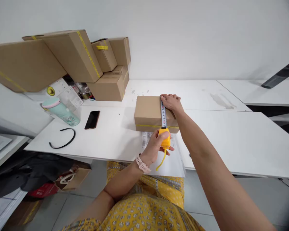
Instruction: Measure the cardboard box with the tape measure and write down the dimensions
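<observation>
Closed around the yellow plastic tape-measure case [164,140], the left hand [156,146] holds it at the near edge of the small brown cardboard box [148,112]. The right hand [171,102], palm down with nothing clasped, presses the white graduated tape blade [163,114] onto the box's far edge. The box stands on the white rectangular table [110,141], overlapping a printed paper sheet [173,160]. A black smartphone [92,119] lies to its left.

Stacked cartons [86,61] left; bare desk [243,138] right
</observation>
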Motion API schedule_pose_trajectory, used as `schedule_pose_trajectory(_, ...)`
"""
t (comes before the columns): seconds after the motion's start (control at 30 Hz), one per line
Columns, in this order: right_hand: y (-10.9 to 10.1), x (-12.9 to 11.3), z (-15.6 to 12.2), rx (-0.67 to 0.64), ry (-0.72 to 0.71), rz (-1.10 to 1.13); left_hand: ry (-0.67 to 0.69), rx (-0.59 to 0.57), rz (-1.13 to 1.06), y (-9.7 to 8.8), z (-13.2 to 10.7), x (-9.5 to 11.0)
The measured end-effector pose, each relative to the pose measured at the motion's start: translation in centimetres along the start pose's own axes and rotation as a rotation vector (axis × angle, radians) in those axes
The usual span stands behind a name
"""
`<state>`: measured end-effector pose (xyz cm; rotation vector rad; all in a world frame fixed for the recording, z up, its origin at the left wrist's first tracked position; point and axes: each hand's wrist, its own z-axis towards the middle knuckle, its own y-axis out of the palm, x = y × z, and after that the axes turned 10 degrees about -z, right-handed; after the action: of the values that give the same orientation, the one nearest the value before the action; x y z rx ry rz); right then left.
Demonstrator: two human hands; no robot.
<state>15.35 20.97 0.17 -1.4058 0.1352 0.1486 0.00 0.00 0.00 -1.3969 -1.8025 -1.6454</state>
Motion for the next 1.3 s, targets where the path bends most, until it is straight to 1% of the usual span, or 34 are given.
schedule_pose_trajectory(0.13,0.3,-0.1,0.5,-0.009,0.006,0.041,0.012,-0.009,0.006,0.0,0.3,0.0)
schedule_pose_trajectory(0.2,0.2,0.2,0.6,0.05,0.019,0.138,0.033,-0.035,0.02,-0.2,0.1,0.1)
schedule_pose_trajectory(0.23,0.0,0.5,0.6,0.12,0.042,0.203,0.058,-0.046,0.032,-0.5,-0.1,0.2)
schedule_pose_trajectory(0.3,-0.5,1.8,-0.3,0.318,0.114,0.333,0.156,-0.038,0.062,-1.6,-0.7,0.6)
schedule_pose_trajectory(0.37,-0.8,3.7,-2.4,0.511,0.198,0.415,0.31,0.03,0.111,-3.5,-1.3,1.1)
schedule_pose_trajectory(0.4,-0.7,4.9,-3.8,0.574,0.239,0.439,0.397,0.086,0.141,-4.8,-1.5,1.5)
schedule_pose_trajectory(0.43,-0.5,6.0,-5.4,0.606,0.288,0.456,0.475,0.146,0.172,-6.1,-1.5,1.8)
schedule_pose_trajectory(0.47,0.0,7.0,-7.1,0.611,0.354,0.462,0.537,0.208,0.2,-7.5,-1.3,2.1)
schedule_pose_trajectory(0.5,0.5,7.9,-8.7,0.578,0.41,0.457,0.576,0.264,0.219,-8.8,-0.9,2.4)
schedule_pose_trajectory(0.53,1.2,8.5,-10.2,0.52,0.453,0.459,0.587,0.307,0.227,-10.0,-0.4,2.6)
schedule_pose_trajectory(0.6,2.4,8.8,-12.5,0.361,0.469,0.489,0.542,0.336,0.216,-11.8,0.9,2.9)
schedule_pose_trajectory(0.67,3.0,8.2,-13.5,0.25,0.4,0.52,0.461,0.303,0.186,-12.7,2.3,3.2)
schedule_pose_trajectory(0.73,2.6,7.1,-13.2,0.225,0.293,0.529,0.421,0.248,0.161,-12.8,3.5,3.9)
schedule_pose_trajectory(0.83,0.4,5.8,-11.2,0.241,0.19,0.496,0.467,0.178,0.149,-12.2,4.6,6.2)
schedule_pose_trajectory(0.9,-1.4,5.5,-9.4,0.251,0.173,0.434,0.513,0.137,0.157,-11.7,5.1,8.1)
schedule_pose_trajectory(0.97,-2.8,5.2,-7.5,0.286,0.182,0.317,0.539,0.108,0.184,-11.1,5.4,9.7)
schedule_pose_trajectory(1.03,-3.5,4.9,-5.8,0.344,0.172,0.18,0.564,0.109,0.221,-10.4,5.4,10.4)
schedule_pose_trajectory(1.1,-3.8,4.5,-4.3,0.371,0.101,0.094,0.605,0.12,0.251,-9.7,5.0,9.9)
schedule_pose_trajectory(1.17,-3.8,3.9,-3.1,0.34,0.003,0.085,0.62,0.092,0.259,-9.0,4.0,8.2)
schedule_pose_trajectory(1.23,-3.8,3.3,-2.1,0.307,-0.049,0.096,0.55,0.002,0.252,-8.4,2.8,5.8)
schedule_pose_trajectory(1.3,-3.7,2.9,-1.3,0.309,-0.048,0.078,0.417,-0.096,0.229,-7.8,1.9,3.1)
